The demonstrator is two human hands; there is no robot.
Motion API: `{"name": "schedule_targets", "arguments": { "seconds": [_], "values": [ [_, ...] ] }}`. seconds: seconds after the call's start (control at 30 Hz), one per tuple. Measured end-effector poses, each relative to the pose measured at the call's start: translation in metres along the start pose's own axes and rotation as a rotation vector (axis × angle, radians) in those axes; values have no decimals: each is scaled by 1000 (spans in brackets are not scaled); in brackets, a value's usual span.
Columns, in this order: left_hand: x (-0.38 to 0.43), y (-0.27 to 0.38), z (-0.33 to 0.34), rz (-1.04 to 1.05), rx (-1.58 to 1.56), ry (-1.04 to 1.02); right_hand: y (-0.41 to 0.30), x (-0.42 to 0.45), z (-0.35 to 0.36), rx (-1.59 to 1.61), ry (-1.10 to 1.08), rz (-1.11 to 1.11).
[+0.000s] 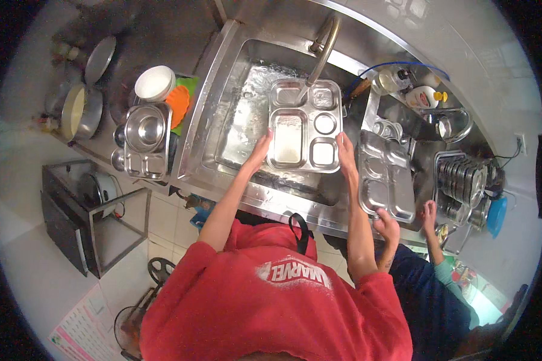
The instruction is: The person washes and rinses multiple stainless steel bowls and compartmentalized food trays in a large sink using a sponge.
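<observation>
Both my hands hold a steel compartment tray (313, 106) level under the curved metal faucet (326, 52), whose spout reaches over the upper compartments. My left hand (258, 153) grips the tray's left edge, and my right hand (346, 151) grips its right edge. Beneath the tray lies a wide steel sink basin (248, 104) with shiny wet surfaces and water in it. Just right of my right forearm, a co-worker's hand (385, 225) holds the lower edge of another compartment tray (386, 178), which is tilted.
Left of the basin, the counter holds a stack of white bowls (155, 84), an orange scalloped item (178, 106) and a tray carrying a steel bowl (145, 128). Bottles (422, 97) stand at upper right. A rack of steel trays (460, 178) sits beyond the co-worker's other hand (429, 214).
</observation>
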State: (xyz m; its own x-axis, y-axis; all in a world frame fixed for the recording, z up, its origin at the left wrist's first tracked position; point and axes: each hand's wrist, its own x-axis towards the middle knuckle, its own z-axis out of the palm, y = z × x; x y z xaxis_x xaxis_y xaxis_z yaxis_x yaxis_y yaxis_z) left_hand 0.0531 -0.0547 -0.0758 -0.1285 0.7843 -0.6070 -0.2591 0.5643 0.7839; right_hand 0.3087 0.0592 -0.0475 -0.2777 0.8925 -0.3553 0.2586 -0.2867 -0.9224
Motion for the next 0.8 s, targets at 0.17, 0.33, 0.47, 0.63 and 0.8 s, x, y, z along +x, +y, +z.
{"name": "schedule_targets", "arguments": {
  "seconds": [0.17, 0.33, 0.47, 0.63, 0.8],
  "values": [
    [35, -10, 4, 60, -117, 335, 17, 8, 20, -22, 132, -34],
    [54, 8, -13, 114, 25, 288, 11, 17, 59, -48, 337, -59],
    [60, 10, -23, 208, 3, 319, 0, 25, 81, -269, 602, -104],
    [60, 14, -32, 269, -119, 461, -18, 43, 74, -126, 367, -98],
    [21, 52, -47, 411, 88, 450, 13, 68, 66, -107, 186, -35]
  ]
}}
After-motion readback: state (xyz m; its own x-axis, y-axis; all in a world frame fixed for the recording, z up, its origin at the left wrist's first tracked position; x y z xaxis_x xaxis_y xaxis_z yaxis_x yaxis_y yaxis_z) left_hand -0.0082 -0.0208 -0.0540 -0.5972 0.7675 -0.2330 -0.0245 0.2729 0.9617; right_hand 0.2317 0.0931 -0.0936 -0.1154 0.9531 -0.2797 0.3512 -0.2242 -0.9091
